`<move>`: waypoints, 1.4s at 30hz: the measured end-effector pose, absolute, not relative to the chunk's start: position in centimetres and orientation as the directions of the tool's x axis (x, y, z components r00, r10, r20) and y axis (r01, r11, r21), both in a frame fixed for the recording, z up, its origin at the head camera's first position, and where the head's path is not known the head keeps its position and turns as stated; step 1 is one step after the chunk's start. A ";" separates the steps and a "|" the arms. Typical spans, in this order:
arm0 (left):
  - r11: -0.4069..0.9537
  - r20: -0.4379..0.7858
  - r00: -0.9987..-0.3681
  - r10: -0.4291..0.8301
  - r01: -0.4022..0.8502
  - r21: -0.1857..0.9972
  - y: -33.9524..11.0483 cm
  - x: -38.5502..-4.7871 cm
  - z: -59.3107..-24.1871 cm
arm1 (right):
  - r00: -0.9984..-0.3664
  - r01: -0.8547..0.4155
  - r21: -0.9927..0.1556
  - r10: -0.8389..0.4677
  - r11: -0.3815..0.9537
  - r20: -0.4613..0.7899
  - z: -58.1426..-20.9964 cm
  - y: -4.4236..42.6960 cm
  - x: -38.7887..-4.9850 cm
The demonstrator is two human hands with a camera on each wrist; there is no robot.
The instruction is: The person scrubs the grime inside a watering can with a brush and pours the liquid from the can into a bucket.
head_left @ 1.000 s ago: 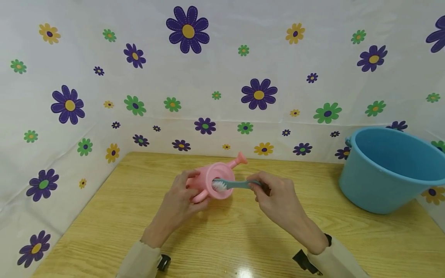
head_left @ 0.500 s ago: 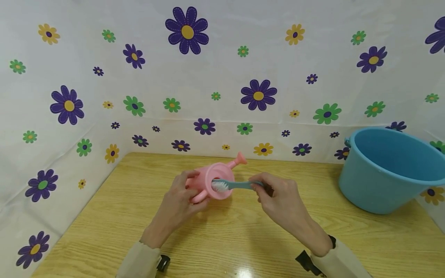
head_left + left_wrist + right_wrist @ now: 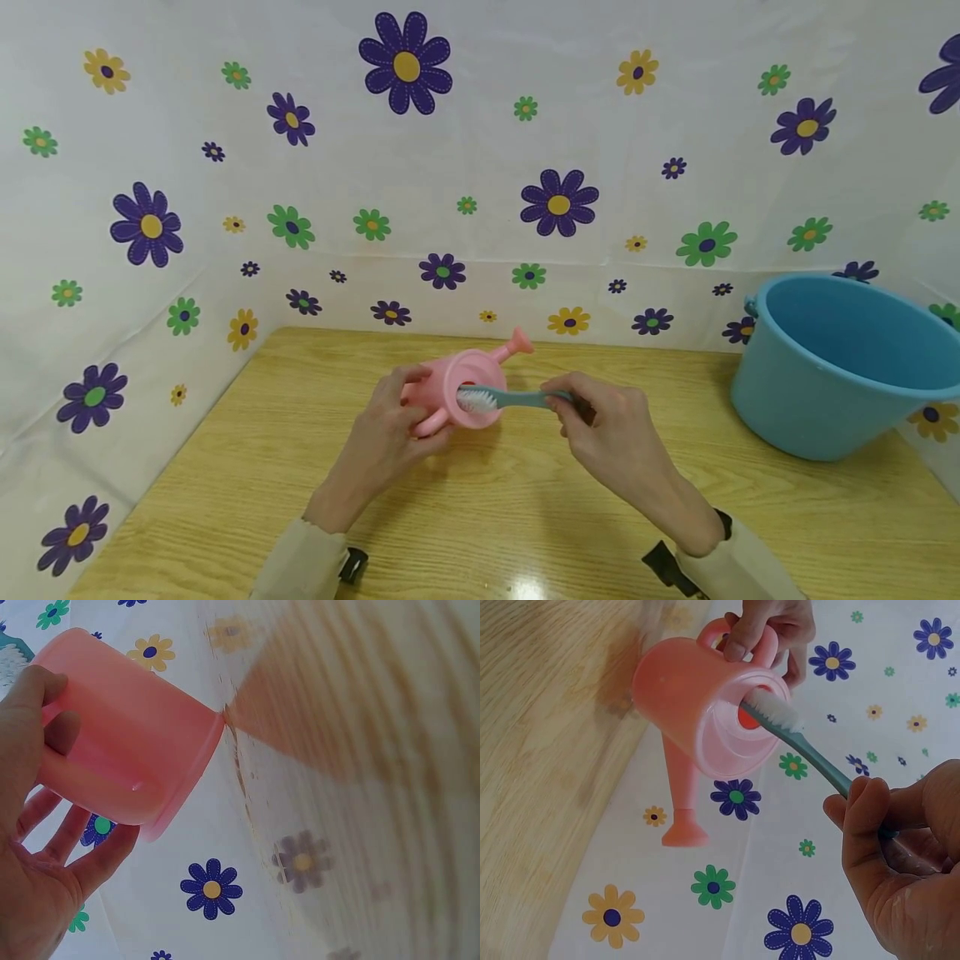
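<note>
A pink toy watering can [image 3: 438,383] is tilted with its open top toward the right, its spout pointing to the back right. My left hand [image 3: 386,425] grips it around the body and handle. In the left wrist view the can's bottom edge meets the wooden surface. My right hand [image 3: 611,425] pinches the end of a blue-green brush [image 3: 525,399] with white bristles [image 3: 776,710]. The bristle head sits at the can's mouth, its tip inside the round opening [image 3: 751,716]. How deep the tip reaches is hidden.
A large blue bucket [image 3: 817,400] stands on the right of the wooden table [image 3: 225,500]. A white cloth with printed flowers [image 3: 480,150] hangs behind the table and along its sides.
My right hand has drawn the brush slightly to the right, so a little more of the bristles shows outside the opening. The left hand and watering can stay in place.
</note>
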State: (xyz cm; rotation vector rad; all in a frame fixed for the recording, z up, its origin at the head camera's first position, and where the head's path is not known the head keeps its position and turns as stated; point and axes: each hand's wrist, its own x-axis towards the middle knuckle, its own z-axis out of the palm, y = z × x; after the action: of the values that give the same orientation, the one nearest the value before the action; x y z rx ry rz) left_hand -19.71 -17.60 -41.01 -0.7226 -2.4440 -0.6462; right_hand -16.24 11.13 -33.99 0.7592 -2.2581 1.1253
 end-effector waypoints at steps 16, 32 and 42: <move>0.747 0.570 -0.739 0.360 0.594 0.298 -17.6 -19.7 -41.0 | -0.713 -0.673 -0.540 -0.249 0.505 0.656 -34.0 11.3 -16.0; 0.758 0.569 -0.743 0.352 0.583 0.292 -17.6 -19.7 -41.1 | -0.717 -0.667 -0.532 -0.256 0.521 0.649 -33.7 11.8 -15.9; 0.768 0.556 -0.759 0.340 0.565 0.302 -17.7 -19.7 -41.0 | -0.699 -0.684 -0.524 -0.251 0.508 0.669 -33.6 12.2 -16.0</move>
State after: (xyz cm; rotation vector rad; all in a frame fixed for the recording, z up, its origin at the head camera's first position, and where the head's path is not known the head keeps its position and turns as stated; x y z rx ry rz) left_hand -19.70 -17.65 -41.02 -0.6812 -2.4834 -0.6362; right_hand -15.97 12.25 -33.64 0.7642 -2.2331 1.1010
